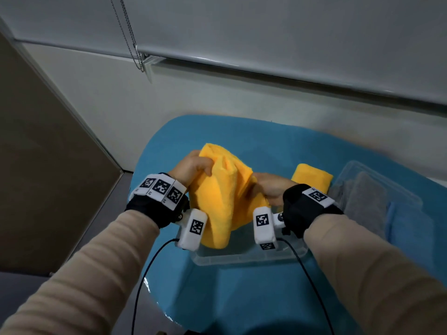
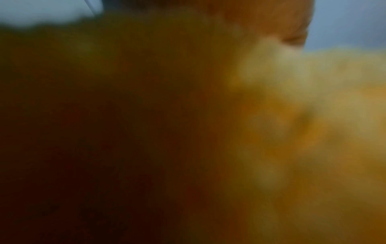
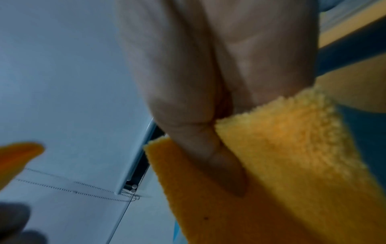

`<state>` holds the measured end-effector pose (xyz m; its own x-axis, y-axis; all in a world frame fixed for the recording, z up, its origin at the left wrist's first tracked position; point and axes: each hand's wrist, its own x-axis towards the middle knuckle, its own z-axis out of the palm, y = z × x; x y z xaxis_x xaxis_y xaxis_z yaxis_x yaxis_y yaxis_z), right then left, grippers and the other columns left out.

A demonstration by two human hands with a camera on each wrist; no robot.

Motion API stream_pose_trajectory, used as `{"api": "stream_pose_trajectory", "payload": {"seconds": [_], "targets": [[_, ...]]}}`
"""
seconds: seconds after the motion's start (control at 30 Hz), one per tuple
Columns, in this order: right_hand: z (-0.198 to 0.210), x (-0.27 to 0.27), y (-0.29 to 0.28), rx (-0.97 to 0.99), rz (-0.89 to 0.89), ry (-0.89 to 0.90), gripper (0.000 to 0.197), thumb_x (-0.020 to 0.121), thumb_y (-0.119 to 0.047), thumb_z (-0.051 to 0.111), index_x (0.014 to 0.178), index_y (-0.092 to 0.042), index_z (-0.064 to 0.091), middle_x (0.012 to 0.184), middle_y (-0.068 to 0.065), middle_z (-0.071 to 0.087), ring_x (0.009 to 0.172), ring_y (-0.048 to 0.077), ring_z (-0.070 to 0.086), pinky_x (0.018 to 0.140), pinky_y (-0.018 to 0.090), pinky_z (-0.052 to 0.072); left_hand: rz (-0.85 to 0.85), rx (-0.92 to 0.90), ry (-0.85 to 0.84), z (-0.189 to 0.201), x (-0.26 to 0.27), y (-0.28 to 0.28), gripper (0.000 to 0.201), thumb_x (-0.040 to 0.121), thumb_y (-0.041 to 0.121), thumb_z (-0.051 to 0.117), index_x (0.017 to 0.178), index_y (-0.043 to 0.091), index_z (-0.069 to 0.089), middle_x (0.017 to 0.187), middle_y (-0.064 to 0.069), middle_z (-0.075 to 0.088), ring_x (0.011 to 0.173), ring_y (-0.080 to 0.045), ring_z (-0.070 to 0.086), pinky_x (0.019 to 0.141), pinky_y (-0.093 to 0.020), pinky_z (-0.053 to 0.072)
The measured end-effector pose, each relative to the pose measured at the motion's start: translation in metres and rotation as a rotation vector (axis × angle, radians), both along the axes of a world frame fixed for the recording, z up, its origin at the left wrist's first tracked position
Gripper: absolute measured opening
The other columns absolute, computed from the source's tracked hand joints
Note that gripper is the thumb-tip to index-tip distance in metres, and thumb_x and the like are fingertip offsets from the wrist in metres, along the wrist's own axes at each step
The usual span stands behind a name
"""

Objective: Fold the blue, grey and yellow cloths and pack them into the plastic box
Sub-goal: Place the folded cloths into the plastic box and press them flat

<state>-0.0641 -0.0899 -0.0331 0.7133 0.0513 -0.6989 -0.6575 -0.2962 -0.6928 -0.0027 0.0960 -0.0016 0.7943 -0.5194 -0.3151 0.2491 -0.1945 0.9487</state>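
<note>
A yellow cloth hangs in the air, held up between a person's two hands above the near edge of a table covered in blue fabric. It is bunched and unfolded, its long axis running up and down, with the loose lower end drooping over the rim of a clear plastic box. The left hand has its fingers curled round the cloth's upper left edge. The right hand pinches the opposite edge, thumb pressed into the pile, as the right wrist view shows. Both hands sit level and close together, so the cloth falls straight down from the grip towards the box. Just beyond the right hand, a second yellow cloth lies folded on the table. To the right, towards the table's right edge, a grey cloth and a blue cloth rest inside another clear container. The left wrist view is only a yellow blur.
</note>
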Motion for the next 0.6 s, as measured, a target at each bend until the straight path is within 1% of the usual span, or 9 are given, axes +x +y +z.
{"api": "stream_pose_trajectory", "payload": {"seconds": [0.03, 0.1, 0.2, 0.23, 0.3, 0.4, 0.47, 0.53, 0.6], "targets": [[0.002, 0.001, 0.001, -0.036, -0.018, -0.008, 0.017, 0.086, -0.002, 0.051, 0.101, 0.002, 0.058, 0.11, 0.027, 0.061, 0.097, 0.039, 0.06, 0.089, 0.047, 0.048, -0.081, 0.035, 0.006, 0.0, -0.003, -0.006, 0.041, 0.027, 0.024, 0.058, 0.061, 0.004, 0.047, 0.058, -0.009, 0.04, 0.058, -0.024, 0.036, 0.054, -0.028, 0.026], [0.004, 0.002, 0.002, -0.143, 0.001, -0.031, 0.013, 0.093, -0.016, 0.052, 0.093, -0.007, 0.061, 0.101, 0.019, 0.065, 0.087, 0.029, 0.06, 0.079, 0.037, 0.048, -0.221, 0.146, 0.012, 0.0, -0.006, -0.018, 0.04, 0.027, 0.024, 0.06, 0.058, 0.002, 0.046, 0.064, -0.012, 0.044, 0.061, -0.025, 0.04, 0.058, -0.031, 0.031], [0.01, -0.001, 0.001, -0.501, 0.308, -0.044, 0.027, 0.098, -0.025, 0.046, 0.075, -0.013, 0.054, 0.078, 0.004, 0.056, 0.068, 0.015, 0.05, 0.061, 0.023, 0.038, -0.481, 0.381, -0.009, 0.006, -0.016, -0.035, 0.02, 0.032, 0.022, 0.06, 0.048, 0.016, 0.051, 0.063, -0.008, 0.047, 0.061, -0.024, 0.044, 0.06, -0.032, 0.032], [0.011, -0.004, 0.002, -0.576, 0.353, -0.046, 0.031, 0.098, -0.026, 0.045, 0.069, -0.015, 0.049, 0.071, 0.002, 0.05, 0.062, 0.013, 0.045, 0.056, 0.022, 0.034, -0.576, 0.474, -0.029, 0.008, -0.019, -0.041, 0.02, 0.035, 0.022, 0.06, 0.053, 0.015, 0.055, 0.066, -0.008, 0.052, 0.064, -0.025, 0.048, 0.06, -0.033, 0.035], [0.008, -0.009, 0.0, -0.604, 0.392, -0.016, 0.035, 0.098, -0.028, 0.045, 0.066, -0.013, 0.047, 0.067, 0.004, 0.046, 0.059, 0.017, 0.046, 0.053, 0.023, 0.035, -0.741, 0.74, -0.081, 0.009, -0.027, -0.052, 0.032, 0.052, 0.022, 0.064, 0.081, 0.007, 0.062, 0.087, -0.011, 0.06, 0.081, -0.028, 0.055, 0.07, -0.037, 0.042], [0.0, -0.015, -0.004, -0.458, 0.402, -0.02, 0.022, 0.09, -0.017, 0.05, 0.098, 0.001, 0.059, 0.083, 0.02, 0.057, 0.072, 0.035, 0.06, 0.059, 0.036, 0.049, -0.901, 1.018, -0.13, -0.002, -0.041, -0.062, 0.033, 0.083, 0.014, 0.057, 0.115, 0.012, 0.049, 0.112, -0.014, 0.05, 0.098, -0.028, 0.05, 0.075, -0.036, 0.036], [0.003, -0.019, -0.006, -0.4, 0.389, -0.092, 0.02, 0.089, -0.012, 0.05, 0.104, -0.004, 0.061, 0.086, 0.014, 0.058, 0.074, 0.029, 0.055, 0.056, 0.032, 0.042, -0.959, 1.043, -0.121, -0.006, -0.048, -0.064, 0.059, 0.087, 0.012, 0.054, 0.141, 0.012, 0.032, 0.139, -0.013, 0.038, 0.122, -0.031, 0.044, 0.084, -0.036, 0.038], [0.007, -0.021, -0.006, -0.376, 0.361, -0.148, 0.019, 0.095, -0.023, 0.05, 0.098, -0.011, 0.065, 0.082, 0.002, 0.061, 0.069, 0.018, 0.053, 0.055, 0.021, 0.038, -0.991, 1.0, -0.135, -0.003, -0.052, -0.064, 0.063, 0.088, 0.013, 0.055, 0.145, 0.011, 0.028, 0.151, -0.013, 0.027, 0.134, -0.03, 0.034, 0.094, -0.039, 0.038], [0.009, -0.021, -0.008, -0.376, 0.377, -0.147, 0.021, 0.097, -0.025, 0.048, 0.103, -0.018, 0.067, 0.077, -0.005, 0.062, 0.061, 0.011, 0.051, 0.05, 0.017, 0.037, -1.006, 0.948, -0.098, 0.002, -0.051, -0.062, 0.061, 0.089, 0.018, 0.057, 0.144, 0.019, 0.032, 0.153, -0.009, 0.025, 0.136, -0.03, 0.031, 0.101, -0.04, 0.036]]}}
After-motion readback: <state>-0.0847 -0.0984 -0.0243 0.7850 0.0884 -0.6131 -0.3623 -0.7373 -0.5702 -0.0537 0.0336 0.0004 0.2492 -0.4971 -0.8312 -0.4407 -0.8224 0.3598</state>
